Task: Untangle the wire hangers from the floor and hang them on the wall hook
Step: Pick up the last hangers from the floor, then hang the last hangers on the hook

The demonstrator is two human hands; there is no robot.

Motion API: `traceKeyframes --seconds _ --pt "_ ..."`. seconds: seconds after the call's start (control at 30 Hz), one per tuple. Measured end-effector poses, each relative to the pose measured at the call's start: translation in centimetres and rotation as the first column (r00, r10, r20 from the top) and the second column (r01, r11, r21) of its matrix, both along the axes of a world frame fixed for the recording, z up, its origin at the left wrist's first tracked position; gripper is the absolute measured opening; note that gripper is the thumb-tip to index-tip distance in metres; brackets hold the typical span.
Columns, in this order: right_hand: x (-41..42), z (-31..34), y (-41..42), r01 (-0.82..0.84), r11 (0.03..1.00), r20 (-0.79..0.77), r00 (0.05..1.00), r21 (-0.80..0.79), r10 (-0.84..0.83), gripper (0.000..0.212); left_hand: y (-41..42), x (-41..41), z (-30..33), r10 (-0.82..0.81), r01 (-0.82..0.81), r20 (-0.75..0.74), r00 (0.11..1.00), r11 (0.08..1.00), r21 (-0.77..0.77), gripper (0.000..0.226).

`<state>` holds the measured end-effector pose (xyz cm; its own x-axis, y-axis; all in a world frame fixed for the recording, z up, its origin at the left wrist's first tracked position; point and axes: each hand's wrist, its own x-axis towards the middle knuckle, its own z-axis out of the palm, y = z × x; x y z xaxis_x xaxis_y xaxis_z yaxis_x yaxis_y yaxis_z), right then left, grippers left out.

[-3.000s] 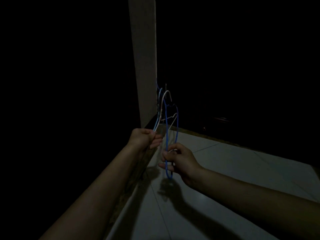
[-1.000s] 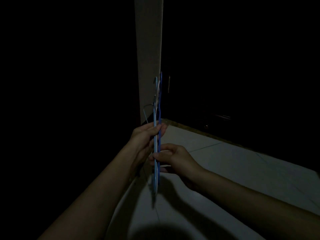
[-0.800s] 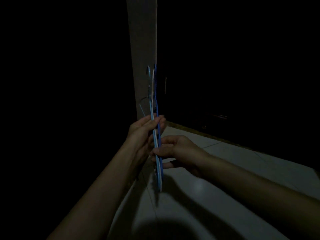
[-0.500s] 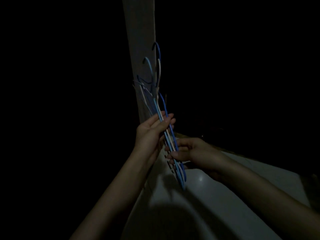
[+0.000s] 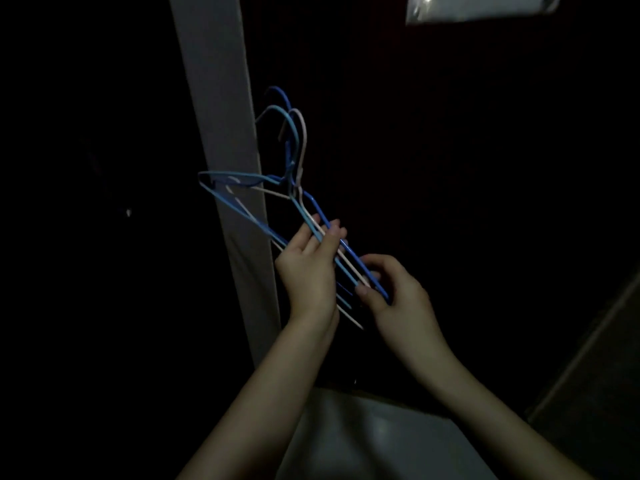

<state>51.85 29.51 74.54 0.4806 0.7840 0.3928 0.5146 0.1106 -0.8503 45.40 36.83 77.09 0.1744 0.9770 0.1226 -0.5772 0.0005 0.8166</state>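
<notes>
A bundle of wire hangers, dark blue, light blue and white, is held up tilted in front of me, their hooks pointing up beside a pale pillar. My left hand grips the wires near the middle, fingers wrapped over them. My right hand pinches the lower corner of the bundle between thumb and fingers. No wall hook shows in the dark.
The pale vertical pillar stands just left of the hangers. A light floor or ledge lies below my arms. A bright pale object sits at the top right. Everything else is in darkness.
Both hands have raised the hanger bundle and tilted it, so the hooks now fan out higher up beside the pillar. My view has lifted upward too.
</notes>
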Motion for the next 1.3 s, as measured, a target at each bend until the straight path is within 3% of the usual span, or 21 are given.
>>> traceKeyframes --seconds 0.23,0.37,0.57,0.77,0.87,0.9,0.97,1.07,1.13,1.23,1.3 --pt "0.1 17.0 -6.9 0.024 0.999 0.187 0.982 0.025 -0.028 0.031 -6.6 -1.4 16.5 -0.031 0.032 -0.028 0.999 0.999 0.023 0.035" --pt "-0.4 21.9 -9.9 0.007 0.998 0.251 0.968 0.067 -0.024 0.033 -9.7 -4.1 21.2 -0.142 0.145 -0.054 0.988 0.988 0.052 0.042" --pt "-2.3 26.2 -12.3 -0.178 0.976 0.236 0.961 0.125 0.145 0.044 -13.5 -9.5 26.0 -0.21 0.214 0.08 0.974 0.976 -0.041 0.04" --pt "-5.6 28.7 -13.8 -0.418 0.899 0.187 0.901 0.131 0.392 0.036 -17.3 -17.0 28.2 -0.002 0.005 0.146 0.989 1.0 -0.024 0.034" --pt "-8.6 29.4 -13.9 -0.543 0.829 0.194 0.835 0.132 0.515 0.035 -19.7 -21.7 28.0 0.219 -0.215 -0.046 0.975 0.974 0.075 0.041" --pt "-9.8 29.6 -13.9 -0.58 0.803 0.194 0.811 0.139 0.553 0.035 -20.5 -23.5 27.8 0.332 -0.306 -0.155 0.931 0.937 0.17 0.042" --pt "-12.2 29.9 -14.1 -0.653 0.741 0.19 0.756 0.158 0.626 0.036 -22.0 -27.2 27.3 0.598 -0.474 -0.293 0.746 0.786 0.398 0.04" --pt "-15.9 30.4 -14.5 -0.738 0.656 0.171 0.675 0.156 0.718 0.036 -24.5 -33.0 27.2 0.876 -0.587 -0.341 0.341 0.482 0.651 0.045" --pt "-18.3 30.7 -14.8 -0.778 0.612 0.163 0.629 0.143 0.761 0.036 -26.0 -36.8 27.7 0.937 -0.53 -0.338 0.09 0.332 0.78 0.054" --pt "-22.1 31.7 -15.9 -0.841 0.53 0.162 0.542 0.11 0.825 0.034 -27.7 -42.5 28.6 0.9 -0.326 -0.357 -0.249 0.269 0.906 0.068" --pt "-24.7 32.4 -16.6 -0.869 0.488 0.176 0.496 0.085 0.851 0.033 -28.7 -46.0 28.8 0.868 -0.226 -0.365 -0.338 0.302 0.926 0.071"
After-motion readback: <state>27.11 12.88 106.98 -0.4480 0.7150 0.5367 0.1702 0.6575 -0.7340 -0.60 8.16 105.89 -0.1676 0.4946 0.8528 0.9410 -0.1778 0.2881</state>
